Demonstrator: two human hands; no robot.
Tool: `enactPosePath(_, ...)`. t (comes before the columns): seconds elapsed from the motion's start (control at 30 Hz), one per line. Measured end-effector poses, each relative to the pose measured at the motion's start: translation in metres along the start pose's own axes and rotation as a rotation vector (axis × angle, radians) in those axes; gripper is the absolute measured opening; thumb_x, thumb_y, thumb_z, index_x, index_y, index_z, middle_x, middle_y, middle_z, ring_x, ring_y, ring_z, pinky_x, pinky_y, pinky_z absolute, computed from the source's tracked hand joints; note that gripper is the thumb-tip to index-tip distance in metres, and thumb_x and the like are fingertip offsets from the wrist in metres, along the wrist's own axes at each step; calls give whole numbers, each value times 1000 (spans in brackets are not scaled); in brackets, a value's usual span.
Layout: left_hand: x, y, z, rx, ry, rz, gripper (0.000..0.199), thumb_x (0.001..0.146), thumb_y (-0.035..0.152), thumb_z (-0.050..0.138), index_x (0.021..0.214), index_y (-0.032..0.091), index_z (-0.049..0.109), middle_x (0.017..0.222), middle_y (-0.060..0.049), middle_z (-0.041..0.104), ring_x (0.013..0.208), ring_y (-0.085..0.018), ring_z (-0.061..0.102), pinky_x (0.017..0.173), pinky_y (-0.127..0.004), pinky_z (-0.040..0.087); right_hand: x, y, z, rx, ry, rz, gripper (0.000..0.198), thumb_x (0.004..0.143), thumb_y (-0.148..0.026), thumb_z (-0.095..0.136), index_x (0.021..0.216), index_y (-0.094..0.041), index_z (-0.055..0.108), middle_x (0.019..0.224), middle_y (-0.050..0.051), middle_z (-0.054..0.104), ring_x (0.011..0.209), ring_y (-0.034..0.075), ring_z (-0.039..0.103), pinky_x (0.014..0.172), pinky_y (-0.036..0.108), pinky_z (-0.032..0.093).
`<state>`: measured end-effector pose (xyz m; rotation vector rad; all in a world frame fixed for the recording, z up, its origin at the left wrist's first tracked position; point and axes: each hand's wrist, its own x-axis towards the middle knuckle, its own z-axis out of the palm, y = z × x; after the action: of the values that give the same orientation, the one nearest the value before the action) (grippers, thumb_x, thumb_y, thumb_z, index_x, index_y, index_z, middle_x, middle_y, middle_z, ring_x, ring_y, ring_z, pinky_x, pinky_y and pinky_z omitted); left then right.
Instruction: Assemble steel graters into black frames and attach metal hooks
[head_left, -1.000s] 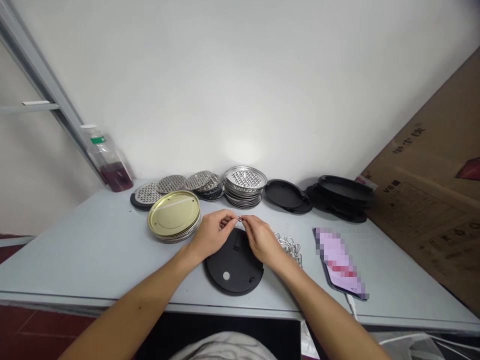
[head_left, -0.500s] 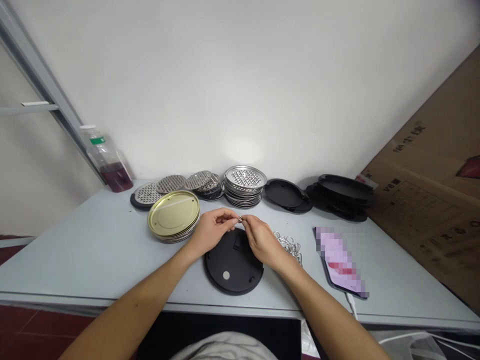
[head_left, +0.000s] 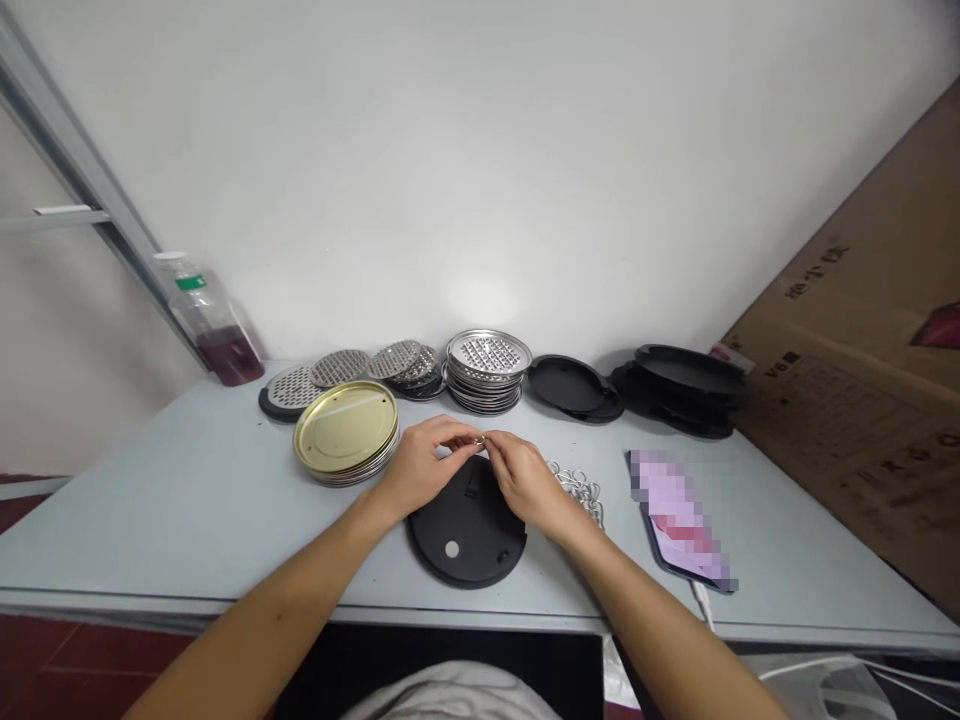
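Note:
Over the far edge of a round black plastic disc (head_left: 466, 540), my two hands meet at the fingertips. Between them is a small shiny bent-wire piece (head_left: 481, 441), mostly covered by the fingers. My left hand (head_left: 429, 462) pinches it from the left, thumb against index finger. From the right, my right hand (head_left: 523, 476) pinches the same piece. The disc lies flat on the table and carries a pale round spot near its front. Partly behind my right wrist is a loose heap of looped metal wire pieces (head_left: 583, 490).
Left of the disc stands a stack of gold round lids (head_left: 345, 428). Along the wall are perforated metal grater discs (head_left: 489, 356), a black ring-shaped base (head_left: 574, 388) and stacked black parts (head_left: 690, 380). A phone (head_left: 679, 520) with a cable lies right; a bottle (head_left: 225, 340) stands far left.
The view has shifted very slightly. Both hands stay in place on the wire piece, with only a small movement of the fingers.

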<state>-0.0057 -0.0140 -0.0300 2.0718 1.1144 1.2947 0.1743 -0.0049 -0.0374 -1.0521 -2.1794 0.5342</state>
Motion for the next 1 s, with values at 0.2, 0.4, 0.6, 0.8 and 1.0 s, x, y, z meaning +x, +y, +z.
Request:
enactPosePath(0.2, 0, -4, 1, 48, 68, 2, 6, 82, 20, 71, 87, 22, 74, 88, -1, 74, 83, -16, 67, 78, -28, 54, 0, -2, 0, 10, 76, -28, 27, 97, -18, 42, 104, -20, 67, 93, 8, 69, 86, 21, 63, 79, 33, 47)
enactPosePath(0.4, -1, -4, 1, 25, 89, -31, 13, 81, 25, 72, 94, 21, 73, 91, -2, 71, 76, -14, 67, 72, -27, 55, -1, -2, -2, 37, 195, 62, 20, 90, -16, 53, 97, -20, 72, 95, 6, 74, 84, 20, 67, 80, 31, 48)
enactPosePath(0.6, -2, -8, 1, 105, 79, 27, 9, 83, 19, 69, 92, 21, 72, 91, -3, 72, 79, -15, 67, 75, -28, 56, 0, -9, -5, 277, 150, 206, 18, 88, -26, 57, 92, -18, 72, 71, 3, 69, 66, 17, 63, 67, 28, 47)
enactPosePath(0.8, -2, -10, -3, 173, 61, 143, 11, 86, 15, 65, 89, 21, 73, 90, -3, 72, 83, -16, 67, 78, -29, 55, 2, -4, -8, 489, -73, 284, 25, 90, -34, 52, 98, -15, 67, 68, -1, 60, 56, 12, 53, 58, 25, 43)
enactPosePath(1.0, -3, -11, -6, 270, -55, 298, 15, 89, 10, 60, 96, 18, 71, 93, -5, 70, 85, -14, 65, 80, -26, 54, 0, 0, -17, 684, -310, 354, 30, 89, -39, 53, 71, -16, 57, 56, -6, 40, 51, 8, 32, 48, 23, 25)
